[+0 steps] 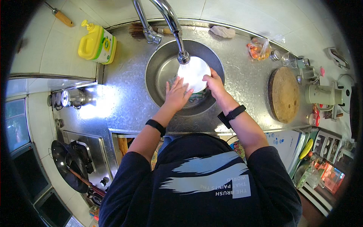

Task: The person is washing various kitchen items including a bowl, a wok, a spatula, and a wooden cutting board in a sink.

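A white plate or shallow bowl is tilted under the running chrome faucet, over the round metal sink basin. My right hand grips its right rim, thumb on the near face. My left hand lies with fingers spread against its lower left edge, not closed around it. Below the plate, something with a green pattern shows in the basin, mostly hidden. Black bands circle both wrists.
A yellow pump jug stands left of the basin, with a brush behind the faucet. A grey cloth, a bagged orange food, glass jars and a round wooden chopping board are to the right. A wok sits lower left.
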The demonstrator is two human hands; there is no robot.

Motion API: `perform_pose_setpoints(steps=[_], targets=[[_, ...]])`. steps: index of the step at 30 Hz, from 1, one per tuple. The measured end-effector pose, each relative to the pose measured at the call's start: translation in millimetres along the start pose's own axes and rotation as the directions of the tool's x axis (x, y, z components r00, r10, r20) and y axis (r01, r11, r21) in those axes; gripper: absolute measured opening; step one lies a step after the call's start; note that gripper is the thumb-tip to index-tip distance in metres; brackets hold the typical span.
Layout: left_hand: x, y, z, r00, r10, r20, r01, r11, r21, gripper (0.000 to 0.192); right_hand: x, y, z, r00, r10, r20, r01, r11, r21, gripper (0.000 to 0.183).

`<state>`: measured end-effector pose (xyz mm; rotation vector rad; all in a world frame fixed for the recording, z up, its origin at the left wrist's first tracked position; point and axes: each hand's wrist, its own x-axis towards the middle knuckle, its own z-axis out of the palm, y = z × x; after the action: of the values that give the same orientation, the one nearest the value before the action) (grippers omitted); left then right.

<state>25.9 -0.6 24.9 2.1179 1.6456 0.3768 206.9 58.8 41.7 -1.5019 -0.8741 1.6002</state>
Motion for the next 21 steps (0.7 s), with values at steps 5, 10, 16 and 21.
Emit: perform_pose_setpoints(steps=[5, 10, 16, 21], targets=[[14.1, -21.4, 38.7, 0.931, -0.300, -0.208, 0.210, 0.906, -0.368, 0.068, -12.7, -15.2, 5.4, 0.999, 0.027, 0.025, -0.028, 0.999, 0.037, 0.058], [31.9, -33.0, 21.3, 0.848, -0.173, 0.500, 0.387, -0.443, -0.809, 0.059, -13.1, -9.5, -1.3, 0.976, 0.162, 0.149, -0.189, 0.964, 0.187, 0.058], [33.5, -19.1, -17.4, 0.816, -0.385, 0.432, 0.430, -0.096, -0.898, 0.059, -4.5, 5.2, -1.0, 0.903, 0.375, 0.210, -0.407, 0.904, 0.132, 0.044], [39.5, -28.5, -8.6, 0.894, -0.432, 0.119, 0.301, 0.385, -0.872, 0.055, 17.9, 21.4, 0.8, 0.920, 0.357, 0.159, -0.302, 0.908, -0.290, 0.038]])
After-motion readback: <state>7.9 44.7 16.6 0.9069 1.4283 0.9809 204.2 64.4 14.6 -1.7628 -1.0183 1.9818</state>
